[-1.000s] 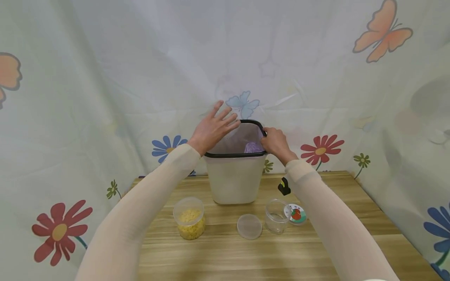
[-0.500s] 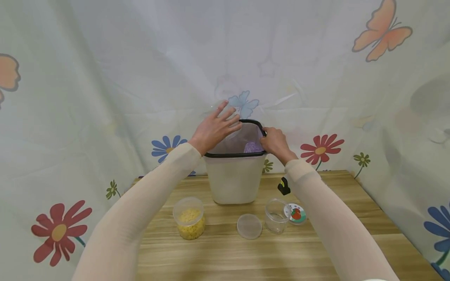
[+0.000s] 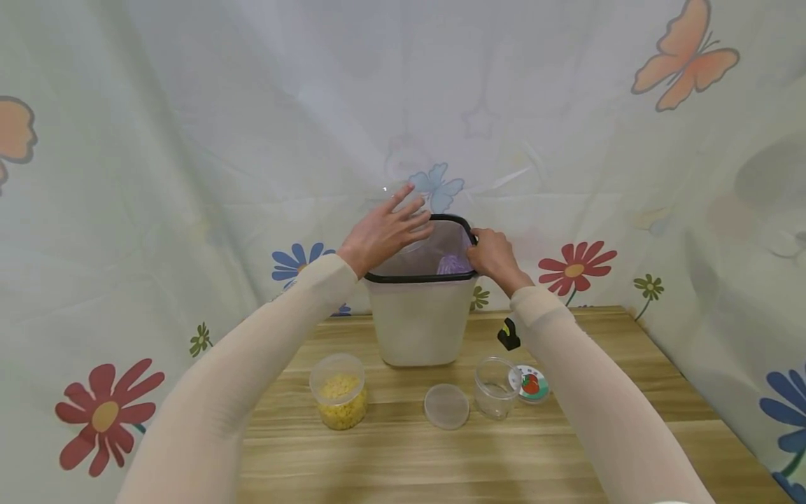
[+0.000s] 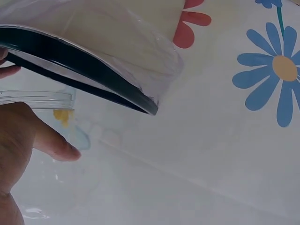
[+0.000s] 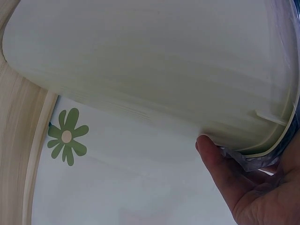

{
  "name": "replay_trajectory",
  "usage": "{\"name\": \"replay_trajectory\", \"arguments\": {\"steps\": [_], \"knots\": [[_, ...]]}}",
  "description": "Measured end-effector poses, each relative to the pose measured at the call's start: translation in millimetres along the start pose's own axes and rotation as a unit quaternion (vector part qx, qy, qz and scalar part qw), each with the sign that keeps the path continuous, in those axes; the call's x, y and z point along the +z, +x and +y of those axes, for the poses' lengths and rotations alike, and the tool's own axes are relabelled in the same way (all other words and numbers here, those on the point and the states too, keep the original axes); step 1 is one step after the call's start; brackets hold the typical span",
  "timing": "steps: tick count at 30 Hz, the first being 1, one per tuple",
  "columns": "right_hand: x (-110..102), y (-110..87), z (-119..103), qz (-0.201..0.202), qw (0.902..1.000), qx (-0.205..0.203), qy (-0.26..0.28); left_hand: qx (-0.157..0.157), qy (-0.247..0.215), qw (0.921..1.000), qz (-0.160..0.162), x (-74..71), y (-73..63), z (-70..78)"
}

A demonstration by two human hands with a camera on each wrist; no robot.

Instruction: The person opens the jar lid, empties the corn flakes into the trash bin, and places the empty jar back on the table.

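A cream trash can (image 3: pixel 420 322) with a black rim ring (image 3: pixel 420 278) and a thin liner bag stands at the back of the table; crumpled purple plastic (image 3: pixel 452 264) shows inside. My left hand (image 3: pixel 389 229) is over its left side, holding a clear jar (image 4: pixel 37 100) with its mouth tipped toward the can. A few yellow bits (image 4: pixel 63 116) cling near that mouth. In the head view the hand mostly hides the jar. My right hand (image 3: pixel 494 257) grips the can's right rim, its thumb (image 5: pixel 215 164) against the outer wall beside the liner edge.
Nearer on the wooden table (image 3: pixel 390 455) are a clear tub of yellow pieces (image 3: pixel 342 402), a translucent lid (image 3: pixel 447 407), a clear tub (image 3: pixel 494 399), a round lid with a tomato picture (image 3: pixel 532 384) and a small black object (image 3: pixel 508 334). A printed curtain (image 3: pixel 302 140) hangs close behind.
My left hand has shifted and tilted slightly to the right over the can. The right hand keeps its grip on the rim, and the things on the table have not moved.
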State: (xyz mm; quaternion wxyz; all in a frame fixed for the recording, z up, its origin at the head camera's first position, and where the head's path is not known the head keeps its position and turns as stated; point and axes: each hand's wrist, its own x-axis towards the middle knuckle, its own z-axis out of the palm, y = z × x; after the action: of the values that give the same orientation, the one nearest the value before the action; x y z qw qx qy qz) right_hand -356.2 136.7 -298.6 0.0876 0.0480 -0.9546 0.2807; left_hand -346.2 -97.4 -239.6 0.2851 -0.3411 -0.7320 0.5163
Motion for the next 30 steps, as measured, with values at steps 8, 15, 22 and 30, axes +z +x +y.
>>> {"name": "replay_trajectory", "arguments": {"steps": [8, 15, 22, 30], "knots": [[0.1, 0.5, 0.4, -0.009, 0.9999, 0.009, 0.000, 0.012, 0.010, 0.9999, -0.005, 0.9, -1.8, 0.7], [0.6, 0.9, 1.0, -0.007, 0.9999, 0.010, 0.005, 0.035, 0.043, 0.9984, -0.010, -0.4, -2.3, 0.0], [1.2, 1.5, 1.3, -0.008, 0.9999, 0.010, 0.010, 0.061, 0.080, 0.9949, -0.012, 1.0, -2.2, 1.7], [1.4, 1.0, 2.8, -0.009, 0.9999, 0.006, 0.010, 0.066, 0.089, 0.9938, -0.007, 2.4, -3.0, 3.6]]}}
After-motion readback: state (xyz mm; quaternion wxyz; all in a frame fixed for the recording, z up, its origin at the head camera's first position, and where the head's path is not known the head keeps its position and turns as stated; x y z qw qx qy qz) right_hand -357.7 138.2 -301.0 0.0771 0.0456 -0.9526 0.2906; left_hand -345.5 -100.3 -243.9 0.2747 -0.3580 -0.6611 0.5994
